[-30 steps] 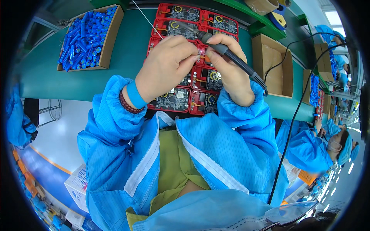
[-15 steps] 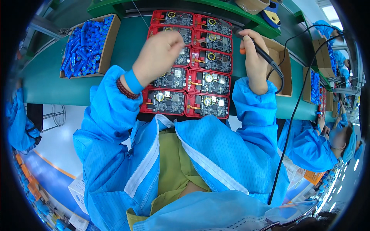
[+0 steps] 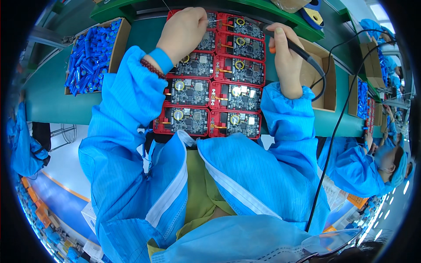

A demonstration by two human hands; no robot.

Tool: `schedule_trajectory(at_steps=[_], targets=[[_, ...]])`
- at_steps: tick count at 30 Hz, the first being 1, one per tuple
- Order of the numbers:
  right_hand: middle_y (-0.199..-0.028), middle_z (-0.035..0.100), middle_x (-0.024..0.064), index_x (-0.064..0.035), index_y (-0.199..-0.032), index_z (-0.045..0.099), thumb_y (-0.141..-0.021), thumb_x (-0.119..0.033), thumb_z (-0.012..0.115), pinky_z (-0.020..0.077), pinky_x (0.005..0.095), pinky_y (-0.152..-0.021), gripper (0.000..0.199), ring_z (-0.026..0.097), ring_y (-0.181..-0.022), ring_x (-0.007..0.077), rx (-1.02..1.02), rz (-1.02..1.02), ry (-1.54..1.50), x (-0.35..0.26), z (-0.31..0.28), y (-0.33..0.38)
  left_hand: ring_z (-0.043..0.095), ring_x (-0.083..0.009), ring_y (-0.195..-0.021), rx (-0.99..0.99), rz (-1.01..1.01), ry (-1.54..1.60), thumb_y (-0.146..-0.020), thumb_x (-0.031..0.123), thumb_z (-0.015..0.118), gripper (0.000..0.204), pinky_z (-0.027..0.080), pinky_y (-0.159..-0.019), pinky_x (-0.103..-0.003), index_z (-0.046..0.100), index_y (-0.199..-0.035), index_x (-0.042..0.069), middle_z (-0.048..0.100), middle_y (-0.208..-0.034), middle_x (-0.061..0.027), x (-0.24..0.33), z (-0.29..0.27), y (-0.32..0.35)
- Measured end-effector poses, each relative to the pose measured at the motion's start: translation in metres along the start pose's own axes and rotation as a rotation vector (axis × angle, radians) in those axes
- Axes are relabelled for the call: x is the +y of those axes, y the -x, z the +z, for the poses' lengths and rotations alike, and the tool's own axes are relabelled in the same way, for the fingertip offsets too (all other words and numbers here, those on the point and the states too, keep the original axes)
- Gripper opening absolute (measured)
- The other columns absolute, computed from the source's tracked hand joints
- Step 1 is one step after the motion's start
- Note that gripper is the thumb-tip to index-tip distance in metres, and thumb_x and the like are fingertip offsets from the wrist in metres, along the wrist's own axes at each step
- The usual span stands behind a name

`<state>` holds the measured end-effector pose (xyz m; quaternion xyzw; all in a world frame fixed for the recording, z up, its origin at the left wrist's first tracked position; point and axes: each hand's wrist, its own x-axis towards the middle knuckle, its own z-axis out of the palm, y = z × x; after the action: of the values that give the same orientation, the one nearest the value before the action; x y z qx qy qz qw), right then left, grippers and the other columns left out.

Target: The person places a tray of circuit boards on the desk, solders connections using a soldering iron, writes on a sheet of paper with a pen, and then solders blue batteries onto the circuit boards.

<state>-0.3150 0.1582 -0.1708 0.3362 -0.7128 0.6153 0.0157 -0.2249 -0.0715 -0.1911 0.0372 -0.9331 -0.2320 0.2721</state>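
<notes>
Two columns of red trays point(image 3: 213, 94) hold circuit boards point(image 3: 193, 92), many with a round coin cell or yellow ring. My left hand point(image 3: 183, 34) is closed over the far end of the left column, covering parts of those boards. A thin solder wire point(image 3: 215, 20) sticks out of its pinched fingertips toward the far right board point(image 3: 247, 28). In my right hand point(image 3: 287, 61), at the right of the same board, is a soldering iron point(image 3: 301, 52) gripped like a pen. Its tip points left over that board; whether it touches is too small to tell.
A cardboard box of blue cylindrical cells point(image 3: 92, 57) stands at the left. Another cardboard box point(image 3: 328, 83) lies right of my right hand, crossed by the iron's black cable point(image 3: 335, 131). A green shelf point(image 3: 289, 22) runs along the back. Co-workers point(image 3: 357, 166) sit at the right.
My left hand has moved away from me to the far end of the trays, uncovering nearer boards. My right hand has shifted slightly farther out with the soldering iron.
</notes>
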Motion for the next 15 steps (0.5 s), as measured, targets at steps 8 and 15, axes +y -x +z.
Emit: schedule_trajectory(at_steps=[8,15], targets=[[-0.084,0.060,0.0027,-0.0033,-0.095,0.066,-0.093,-0.019,0.056,0.0429,0.0218,-0.061,0.019,0.052,-0.069,0.0080,-0.036,-0.018,0.016,0.018,0.011,-0.006,0.059,-0.0350,-0.080,-0.054,-0.029,-0.054,-0.087,0.016,0.054,0.014,0.048,-0.069,-0.042,0.059,-0.089,0.003,0.061,-0.085,-0.0153,-0.013,0.022,-0.009],[-0.069,0.055,-0.0013,-0.0048,-0.099,0.066,-0.095,-0.019,0.051,0.0389,0.0191,-0.056,0.020,0.048,-0.062,0.0047,-0.043,-0.038,0.086,0.021,0.015,-0.007,0.060,-0.0345,-0.081,-0.052,-0.031,-0.056,-0.087,0.016,0.054,0.015,0.049,-0.070,-0.043,0.060,-0.087,0.003,0.061,-0.085,-0.0151,-0.014,0.024,-0.011]])
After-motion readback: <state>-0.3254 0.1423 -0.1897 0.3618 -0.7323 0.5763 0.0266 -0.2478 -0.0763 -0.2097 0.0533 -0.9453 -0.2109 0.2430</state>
